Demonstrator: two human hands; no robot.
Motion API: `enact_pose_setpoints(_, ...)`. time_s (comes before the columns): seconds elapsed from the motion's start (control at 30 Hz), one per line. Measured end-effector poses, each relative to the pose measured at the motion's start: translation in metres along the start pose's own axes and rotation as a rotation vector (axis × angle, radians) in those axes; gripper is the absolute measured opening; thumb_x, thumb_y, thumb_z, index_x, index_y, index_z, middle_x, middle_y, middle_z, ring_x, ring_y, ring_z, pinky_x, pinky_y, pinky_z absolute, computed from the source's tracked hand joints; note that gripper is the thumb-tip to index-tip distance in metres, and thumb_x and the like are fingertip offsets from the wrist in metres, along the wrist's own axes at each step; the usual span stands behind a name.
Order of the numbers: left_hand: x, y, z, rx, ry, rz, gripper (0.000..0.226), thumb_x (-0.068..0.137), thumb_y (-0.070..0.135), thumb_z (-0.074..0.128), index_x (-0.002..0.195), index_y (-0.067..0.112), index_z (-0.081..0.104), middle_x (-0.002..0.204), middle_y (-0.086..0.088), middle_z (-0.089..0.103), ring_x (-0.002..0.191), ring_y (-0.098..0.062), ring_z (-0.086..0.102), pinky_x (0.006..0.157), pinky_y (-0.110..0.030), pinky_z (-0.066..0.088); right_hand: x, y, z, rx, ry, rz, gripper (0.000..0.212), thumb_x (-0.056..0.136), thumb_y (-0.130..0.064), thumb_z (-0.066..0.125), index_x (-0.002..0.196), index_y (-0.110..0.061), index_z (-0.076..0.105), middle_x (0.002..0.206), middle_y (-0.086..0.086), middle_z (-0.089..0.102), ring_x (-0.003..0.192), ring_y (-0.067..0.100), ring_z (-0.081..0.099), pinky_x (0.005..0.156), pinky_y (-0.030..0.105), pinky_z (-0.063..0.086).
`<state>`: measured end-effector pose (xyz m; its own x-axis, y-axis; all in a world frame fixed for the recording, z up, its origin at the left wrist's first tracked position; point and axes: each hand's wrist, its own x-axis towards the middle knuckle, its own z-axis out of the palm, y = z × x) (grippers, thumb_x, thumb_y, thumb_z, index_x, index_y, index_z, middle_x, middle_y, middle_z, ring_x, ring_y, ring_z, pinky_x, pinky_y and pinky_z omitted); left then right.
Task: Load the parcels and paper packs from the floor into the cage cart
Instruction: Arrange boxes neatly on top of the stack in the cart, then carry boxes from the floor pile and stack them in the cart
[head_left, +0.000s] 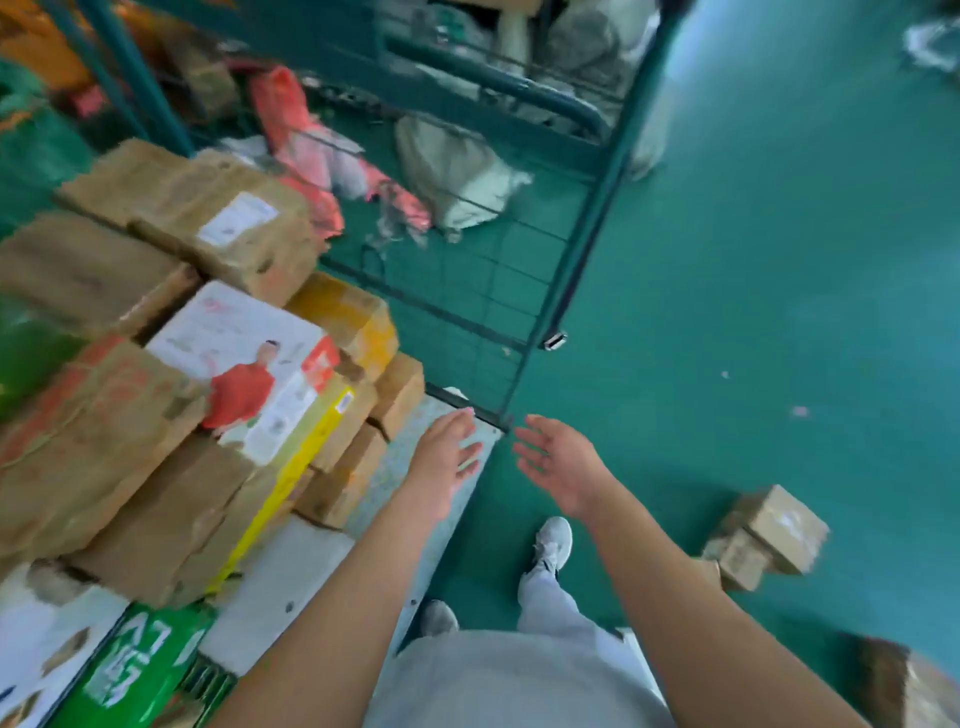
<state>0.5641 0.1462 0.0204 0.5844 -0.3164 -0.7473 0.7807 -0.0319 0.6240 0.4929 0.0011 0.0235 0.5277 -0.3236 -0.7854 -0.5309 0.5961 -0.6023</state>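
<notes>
**Both hands free, small cartons waiting on the floor**

While the stack in the cage cart (582, 244) already stands high, both hands hang over its near corner with nothing in them. The left hand (447, 462) has its fingers straight and slightly spread, just above the pale cart floor beside the stacked boxes. The right hand (558, 462) is likewise open, palm turned inward, fingers loosely extended, over the green floor (779, 260) just outside the cart's corner post.

Inside the cart, brown cardboard parcels (171, 208) are piled against a white printed carton (249, 364) with a yellow edge, and a green-and-white paper pack (130, 670) lies at the near end of the pile. Soft grey and red mail bags (452, 171) lie beyond the stack, farther from the person.

What is left to load, as far as the view shows, is a pair of small cardboard boxes (769, 535) on the floor to the right of the person's white shoe (553, 543), well apart from the cart. A larger brown parcel (904, 680) sits at the frame's lower right corner, mostly cut off.

The small boxes look stiff, taped and probably light; their matt cardboard should not slip. They appear to touch, one tilted against the other, so taking them together risks the lower one sliding out. A safer hold is likely with palms on opposite side faces, or one hand under the base. The cut-off parcel looks bulkier and may need both hands beneath its bottom edges. Blur hides any labels or crush marks.
</notes>
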Motion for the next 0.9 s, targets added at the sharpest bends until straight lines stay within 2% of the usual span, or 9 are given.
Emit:
enact_pose_setpoints(0.17, 0.011, -0.022, 0.077, 0.214, -0.167, -0.032, 0.011, 0.104, 0.038, 0.059, 0.111, 0.03, 0.061, 0.123, 0.002, 0.064, 0.11, -0.02, 0.064, 0.092, -0.035, 0.052, -0.009, 0.004, -0.081, 0.188, 0.161, -0.011, 0.03, 0.105, -0.026, 0.054, 0.132, -0.015, 0.06, 0.128, 0.006, 0.067, 0.117, 0.024, 0.064, 0.097, 0.036, 0.052)
enact_pose_setpoints(0.3, 0.015, -0.045, 0.143, 0.385, -0.267, -0.066, 0.008, 0.103, 0.04, 0.059, 0.109, 0.034, 0.061, 0.126, 0.003, 0.064, 0.113, -0.019, 0.065, 0.095, -0.035, 0.054, -0.024, 0.007, -0.148, 0.334, 0.27, -0.032, 0.03, 0.105, -0.025, 0.055, 0.133, -0.014, 0.059, 0.13, 0.008, 0.067, 0.116, 0.023, 0.066, 0.096, 0.036, 0.053)
enact_pose_setpoints(0.5, 0.013, -0.083, 0.26, 0.628, -0.42, -0.083, 0.012, 0.103, 0.041, 0.059, 0.112, 0.034, 0.06, 0.127, 0.003, 0.064, 0.112, -0.019, 0.066, 0.096, -0.036, 0.055, -0.043, 0.006, -0.261, 0.577, 0.402, -0.076, 0.035, 0.106, -0.023, 0.053, 0.139, -0.01, 0.055, 0.133, 0.01, 0.065, 0.119, 0.025, 0.064, 0.105, 0.039, 0.051)
enact_pose_setpoints(0.7, 0.001, -0.116, 0.375, 0.833, -0.549, -0.076, 0.021, 0.102, 0.044, 0.059, 0.121, 0.033, 0.059, 0.128, 0.005, 0.063, 0.114, -0.018, 0.065, 0.102, -0.039, 0.054, -0.055, -0.013, -0.369, 0.806, 0.481, -0.152, 0.037, 0.107, -0.022, 0.051, 0.142, -0.009, 0.054, 0.131, 0.009, 0.066, 0.116, 0.025, 0.064, 0.1, 0.037, 0.051)
enact_pose_setpoints(0.9, -0.008, -0.154, 0.481, 0.959, -0.661, -0.042, 0.025, 0.103, 0.044, 0.059, 0.123, 0.03, 0.059, 0.129, 0.004, 0.062, 0.115, -0.019, 0.064, 0.101, -0.038, 0.054, -0.071, -0.024, -0.469, 0.971, 0.553, -0.217, 0.033, 0.105, -0.022, 0.054, 0.135, -0.009, 0.059, 0.119, 0.007, 0.069, 0.103, 0.021, 0.067, 0.09, 0.034, 0.052)
